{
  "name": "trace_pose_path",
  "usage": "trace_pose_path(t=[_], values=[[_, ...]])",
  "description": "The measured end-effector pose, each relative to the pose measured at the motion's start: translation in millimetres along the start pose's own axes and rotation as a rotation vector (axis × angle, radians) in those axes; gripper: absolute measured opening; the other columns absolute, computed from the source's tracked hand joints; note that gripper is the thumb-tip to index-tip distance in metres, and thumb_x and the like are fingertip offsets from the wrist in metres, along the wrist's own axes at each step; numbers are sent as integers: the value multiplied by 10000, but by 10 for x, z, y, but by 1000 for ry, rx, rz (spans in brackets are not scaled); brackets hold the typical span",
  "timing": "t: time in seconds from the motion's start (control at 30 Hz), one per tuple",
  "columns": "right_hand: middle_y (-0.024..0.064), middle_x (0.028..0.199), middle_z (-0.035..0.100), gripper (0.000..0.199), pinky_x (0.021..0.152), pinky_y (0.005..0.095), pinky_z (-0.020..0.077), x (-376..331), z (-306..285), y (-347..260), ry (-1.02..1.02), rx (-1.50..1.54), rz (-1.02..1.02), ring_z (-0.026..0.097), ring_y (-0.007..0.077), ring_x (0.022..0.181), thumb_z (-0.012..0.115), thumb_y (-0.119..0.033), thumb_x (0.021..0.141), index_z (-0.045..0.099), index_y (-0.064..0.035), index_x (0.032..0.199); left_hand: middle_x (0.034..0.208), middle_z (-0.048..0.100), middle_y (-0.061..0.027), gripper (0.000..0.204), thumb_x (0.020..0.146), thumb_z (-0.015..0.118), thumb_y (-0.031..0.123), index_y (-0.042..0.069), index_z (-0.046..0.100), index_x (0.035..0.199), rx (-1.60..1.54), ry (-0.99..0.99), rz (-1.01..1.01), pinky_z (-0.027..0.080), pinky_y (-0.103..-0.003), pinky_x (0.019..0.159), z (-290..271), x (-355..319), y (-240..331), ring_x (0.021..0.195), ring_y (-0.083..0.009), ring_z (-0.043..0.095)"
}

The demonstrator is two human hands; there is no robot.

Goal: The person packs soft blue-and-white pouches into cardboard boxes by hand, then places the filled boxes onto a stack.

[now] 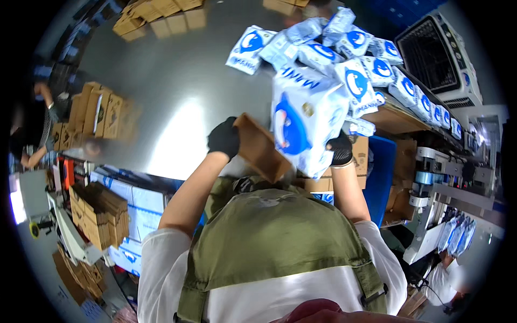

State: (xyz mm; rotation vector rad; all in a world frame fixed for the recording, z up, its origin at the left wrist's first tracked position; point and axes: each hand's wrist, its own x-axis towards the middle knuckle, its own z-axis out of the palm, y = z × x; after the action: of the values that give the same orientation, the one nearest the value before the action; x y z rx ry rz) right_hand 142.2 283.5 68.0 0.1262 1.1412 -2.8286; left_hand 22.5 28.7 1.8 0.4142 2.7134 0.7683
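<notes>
Nearest: left hand (223, 138), black-gloved, closed on the flap of a brown carton (262, 148). Right hand (340, 149), black-gloved, clasping the lower edge of a white pack with blue round emblem (304, 126), held upright above the carton. Beyond: heap of matching white-blue packs (344, 54) on a steel table (177, 70). Farthest: flat brown cartons (156, 16).

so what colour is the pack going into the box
White with a blue round emblem, on the pack; head view.
</notes>
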Motion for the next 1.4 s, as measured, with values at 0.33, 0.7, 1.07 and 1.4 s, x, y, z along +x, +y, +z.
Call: trace_pose_path(t=[0.33,0.7,1.07,1.4], values=[[139,1272,470,598,990,328,332,513,347,908,-279,-1506,286,424,256,1202,510,-260,799,325,-94,1343,1144,517,-216,507,743,578,198,27,453,1203,-56,472,684,434,-428,835,-57,-447,-228,1022,-339,523],[173,1005,615,508,832,353,446,-658,-2198,-275,1065,-1703,260,573,305,947,641,-402,699,596,-20,1030,884,634,-160,255,793,547,273,128,615,992,413,227,119,485,-418,692,-643,-122,-1411,789,-314,622],[161,856,614,440,748,393,455,-1242,-2611,123,1036,-1518,137,576,302,843,662,-384,696,593,-18,930,1083,578,-162,579,767,527,548,23,585,1003,201,-611,252,406,-357,881,1539,-726,514,1012,-287,537],[97,953,603,251,799,280,423,-1439,-894,-440,604,-676,-516,556,160,862,545,-91,808,558,11,1037,791,565,-38,251,758,667,217,40,545,887,-1240,12,-193,418,-273,699,511,-618,1455,743,-134,524]])
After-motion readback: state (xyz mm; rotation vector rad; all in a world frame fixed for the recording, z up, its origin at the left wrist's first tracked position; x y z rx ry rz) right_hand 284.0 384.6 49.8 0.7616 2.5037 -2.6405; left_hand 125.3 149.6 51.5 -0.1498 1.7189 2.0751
